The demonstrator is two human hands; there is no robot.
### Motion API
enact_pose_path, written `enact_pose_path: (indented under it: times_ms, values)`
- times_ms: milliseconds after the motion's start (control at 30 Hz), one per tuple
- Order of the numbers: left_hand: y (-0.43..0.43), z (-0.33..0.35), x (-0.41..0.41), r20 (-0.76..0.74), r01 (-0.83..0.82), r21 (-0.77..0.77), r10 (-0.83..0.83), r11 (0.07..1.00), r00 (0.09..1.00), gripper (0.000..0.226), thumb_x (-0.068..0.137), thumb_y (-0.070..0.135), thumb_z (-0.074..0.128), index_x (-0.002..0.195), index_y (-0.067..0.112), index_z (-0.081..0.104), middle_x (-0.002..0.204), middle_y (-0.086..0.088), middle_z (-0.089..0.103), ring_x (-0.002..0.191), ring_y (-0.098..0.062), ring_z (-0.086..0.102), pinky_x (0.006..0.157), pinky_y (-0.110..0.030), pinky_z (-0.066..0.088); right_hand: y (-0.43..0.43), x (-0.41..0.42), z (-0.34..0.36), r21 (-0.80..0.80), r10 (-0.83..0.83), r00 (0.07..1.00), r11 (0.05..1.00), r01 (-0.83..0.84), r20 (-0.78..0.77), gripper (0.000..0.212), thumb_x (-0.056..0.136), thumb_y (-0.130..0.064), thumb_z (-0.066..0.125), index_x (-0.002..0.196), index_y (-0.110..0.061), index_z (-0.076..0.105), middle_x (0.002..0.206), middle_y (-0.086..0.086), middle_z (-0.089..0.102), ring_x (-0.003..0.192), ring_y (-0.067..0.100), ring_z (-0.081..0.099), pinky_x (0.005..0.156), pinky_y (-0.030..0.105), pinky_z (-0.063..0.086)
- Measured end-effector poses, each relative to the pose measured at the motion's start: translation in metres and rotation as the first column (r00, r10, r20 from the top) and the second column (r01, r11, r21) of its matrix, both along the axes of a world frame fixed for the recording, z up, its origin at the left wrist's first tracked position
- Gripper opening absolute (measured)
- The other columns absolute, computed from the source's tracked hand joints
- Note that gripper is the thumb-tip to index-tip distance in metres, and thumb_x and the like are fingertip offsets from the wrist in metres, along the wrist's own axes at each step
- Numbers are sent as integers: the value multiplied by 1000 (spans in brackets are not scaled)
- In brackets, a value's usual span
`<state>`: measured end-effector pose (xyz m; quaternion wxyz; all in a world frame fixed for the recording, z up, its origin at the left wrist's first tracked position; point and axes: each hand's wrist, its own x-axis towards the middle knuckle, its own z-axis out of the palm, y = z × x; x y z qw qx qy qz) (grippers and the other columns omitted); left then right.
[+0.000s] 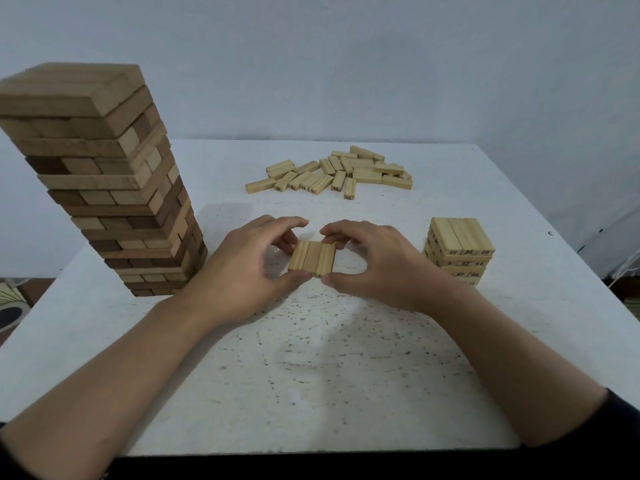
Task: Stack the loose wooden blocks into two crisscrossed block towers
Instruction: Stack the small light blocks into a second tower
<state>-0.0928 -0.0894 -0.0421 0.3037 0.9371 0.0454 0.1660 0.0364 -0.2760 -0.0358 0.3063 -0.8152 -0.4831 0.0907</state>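
so my left hand (242, 268) and right hand (372, 263) both pinch the row of three blocks (312, 258) at mid-table, thumbs near, fingertips far. they look light, stiff and smooth, so i'd squeeze the outer long sides or the ends to keep them from sliding apart.

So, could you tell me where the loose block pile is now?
In the head view the loose block pile lies far back on the table, beyond the left hand and right hand, right of the tall tower.
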Motion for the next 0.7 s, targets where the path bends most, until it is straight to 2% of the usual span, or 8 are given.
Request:
enact_pose_path:
  times_ms: [167, 300, 400, 500, 600, 700]
  values:
    - [0, 1, 0, -1, -10, -1, 10, 1000, 1000, 61, 82, 35, 82, 138, 33, 58, 111, 14, 62, 106, 4, 58, 84, 1, 35, -1, 1, 3, -3, 7, 1000, 1000, -7, -22, 70, 84, -39, 79, 146, -24, 49, 124, -17, 62, 116, -2, 53, 104, 17, 40]
    - [1, 2, -3, -16, -22, 22, 22, 1000, 1000, 59, 82, 37, 80, 137, 32, 59, 110, 13, 61, 104, 3, 57, 81, -1, 36, -3, 3, 2, 8, 2, 999, 1000, -2, -48, 63, 90, -28, 73, 148, -22, 48, 127, -12, 63, 119, 0, 54, 110, 22, 42]
    - [-1, 3, -5, -20, -59, 29, 59, 998, 998, 62, 80, 53, 77, 136, 34, 58, 106, 16, 59, 102, 0, 56, 83, -14, 45, -2, 5, 0, 35, -22, 998, 999, 24, -60, 55, 93, -15, 67, 145, -20, 50, 125, -10, 65, 117, 2, 56, 110, 25, 43]
    - [-7, 2, -6, -51, -103, 71, 107, 992, 993, 73, 74, 71, 70, 137, 39, 52, 102, 19, 57, 99, -2, 55, 86, -34, 51, -1, 6, -4, 39, -27, 999, 999, 29, -36, 56, 91, -16, 69, 144, -21, 51, 122, -11, 65, 114, 2, 56, 108, 26, 45]
    - [-15, 3, -4, -72, -105, 99, 112, 990, 991, 73, 77, 72, 69, 139, 40, 47, 103, 19, 54, 100, -3, 52, 95, -44, 46, 1, 5, -7, 64, -31, 999, 997, 32, -10, 57, 89, -21, 73, 143, -20, 52, 119, -11, 65, 112, 2, 56, 106, 26, 46]
    - [-18, 3, -3, -73, -110, 125, 119, 986, 990, 71, 81, 68, 68, 141, 38, 44, 107, 16, 52, 101, -3, 47, 100, -44, 40, 3, 4, -9, 85, -47, 999, 995, 45, 18, 53, 89, -24, 75, 139, -19, 57, 117, -10, 66, 109, 2, 57, 103, 25, 47]
